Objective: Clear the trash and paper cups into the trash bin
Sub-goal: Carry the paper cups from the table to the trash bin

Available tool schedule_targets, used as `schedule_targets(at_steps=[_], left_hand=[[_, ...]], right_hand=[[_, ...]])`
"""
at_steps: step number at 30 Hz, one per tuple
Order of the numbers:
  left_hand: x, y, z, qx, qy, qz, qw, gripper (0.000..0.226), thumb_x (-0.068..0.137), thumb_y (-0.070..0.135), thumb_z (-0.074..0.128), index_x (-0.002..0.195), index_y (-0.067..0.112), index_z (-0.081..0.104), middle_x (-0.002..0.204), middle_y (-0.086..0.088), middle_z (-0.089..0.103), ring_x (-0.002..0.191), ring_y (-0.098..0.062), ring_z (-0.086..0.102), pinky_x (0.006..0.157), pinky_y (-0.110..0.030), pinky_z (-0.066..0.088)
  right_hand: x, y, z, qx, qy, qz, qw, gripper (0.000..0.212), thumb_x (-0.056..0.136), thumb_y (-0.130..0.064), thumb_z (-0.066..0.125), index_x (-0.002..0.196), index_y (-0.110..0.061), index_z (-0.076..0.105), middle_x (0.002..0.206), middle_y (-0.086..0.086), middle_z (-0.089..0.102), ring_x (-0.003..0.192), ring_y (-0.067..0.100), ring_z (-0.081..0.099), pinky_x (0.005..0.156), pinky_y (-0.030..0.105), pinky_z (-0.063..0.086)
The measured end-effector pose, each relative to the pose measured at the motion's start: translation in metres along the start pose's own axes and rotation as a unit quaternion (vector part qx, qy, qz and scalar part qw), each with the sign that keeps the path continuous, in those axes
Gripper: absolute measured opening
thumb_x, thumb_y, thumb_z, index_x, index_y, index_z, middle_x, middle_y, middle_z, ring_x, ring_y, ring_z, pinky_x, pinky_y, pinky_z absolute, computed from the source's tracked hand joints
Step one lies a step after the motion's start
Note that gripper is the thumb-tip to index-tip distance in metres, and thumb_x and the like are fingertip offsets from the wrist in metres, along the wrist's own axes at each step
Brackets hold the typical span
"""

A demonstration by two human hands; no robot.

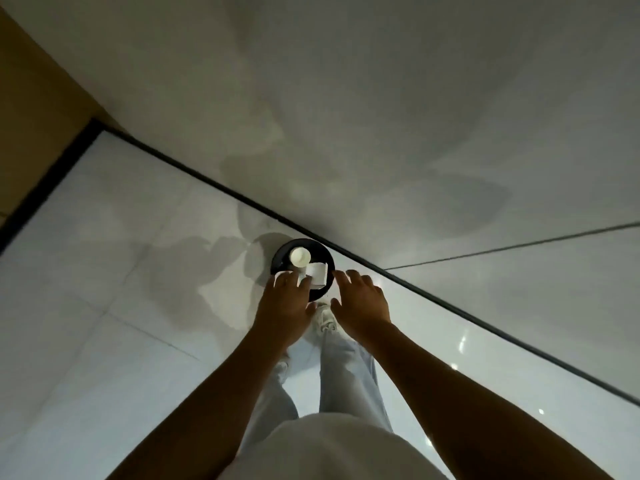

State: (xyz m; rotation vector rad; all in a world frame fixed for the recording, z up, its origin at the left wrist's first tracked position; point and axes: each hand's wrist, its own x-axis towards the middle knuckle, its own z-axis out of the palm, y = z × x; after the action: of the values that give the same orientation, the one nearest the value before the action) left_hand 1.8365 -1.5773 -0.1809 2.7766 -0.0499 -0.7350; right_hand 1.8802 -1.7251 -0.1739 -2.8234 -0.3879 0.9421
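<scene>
— What sort of place is this?
— Indoors, type unclear: glossy pale floor tiles, a plain white wall with dark baseboard, and a small round black trash bin.

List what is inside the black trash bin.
Inside the trash bin: an upright paper cup and white crumpled paper. The left hand covers the near part; anything deeper is hidden.

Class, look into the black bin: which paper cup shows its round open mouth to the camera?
The paper cup farther from the hands; the nearer cup shows its side, beside the left hand.
</scene>
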Motion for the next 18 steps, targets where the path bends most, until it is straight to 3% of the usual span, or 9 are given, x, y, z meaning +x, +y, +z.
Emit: schedule_targets(at_steps=[9, 18], left_hand=[[-0.091, 0.077, -0.021, 0.129, -0.071, 0.206, 0.967, 0.048, 0.098, 0.041, 0.039, 0.14, 0.018, 0.036, 0.148, -0.005, 0.035, 0.138, -0.023, 0.027, 0.116, -0.038, 0.022], [-0.174, 0.214, 0.02, 0.248, -0.128, 0.42, 0.863, 0.049, 0.099, 0.037, 0.037, 0.144, 0.018, 0.031, 0.152, -0.007, 0.028, 0.142, -0.023, 0.021, 0.119, -0.039, 0.01]], right_hand=[[-0.182, 0.021, 0.03, 0.123, 0.062, 0.21, 0.968, 0.055, 0.097, -0.033, 0.048, 0.147, -0.021, 0.028, 0.147, 0.006, 0.039, 0.131, 0.027, 0.041, 0.104, 0.038, 0.038], [-0.357, 0.062, 0.103, 0.265, 0.144, 0.422, 0.855, 0.054, 0.097, -0.034, 0.045, 0.146, -0.022, 0.028, 0.145, 0.005, 0.04, 0.127, 0.026, 0.042, 0.098, 0.037, 0.039]])
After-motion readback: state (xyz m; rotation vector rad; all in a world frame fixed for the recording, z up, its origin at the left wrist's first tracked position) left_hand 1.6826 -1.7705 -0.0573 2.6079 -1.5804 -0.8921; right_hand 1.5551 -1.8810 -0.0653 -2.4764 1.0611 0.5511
